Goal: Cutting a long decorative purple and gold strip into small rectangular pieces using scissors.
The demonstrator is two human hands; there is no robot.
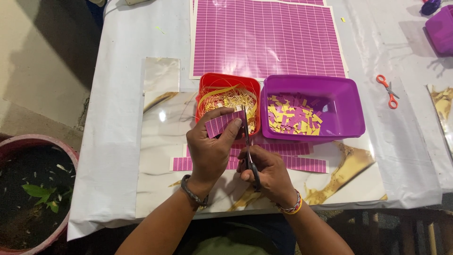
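Note:
My left hand (210, 148) pinches a small purple strip of gridded sticker paper (222, 123), held over the front edge of the orange tub (204, 85). My right hand (266, 170) grips a pair of dark scissors (249, 151), whose blades point up along the strip's right end. Longer purple sticker strips (306, 164) lie on the marble-patterned mat (160, 156) under my hands. The orange tub holds thin yellow trimmings. Next to it, the purple tub (349, 108) holds small purple and yellow cut labels (292, 115).
Large purple gridded sticker sheets (266, 38) lie at the back of the white-covered table (118, 118). Orange-handled scissors (388, 89) rest at the right. Another purple tub (441, 28) sits at the far right corner. A planter with soil (28, 189) stands left of the table.

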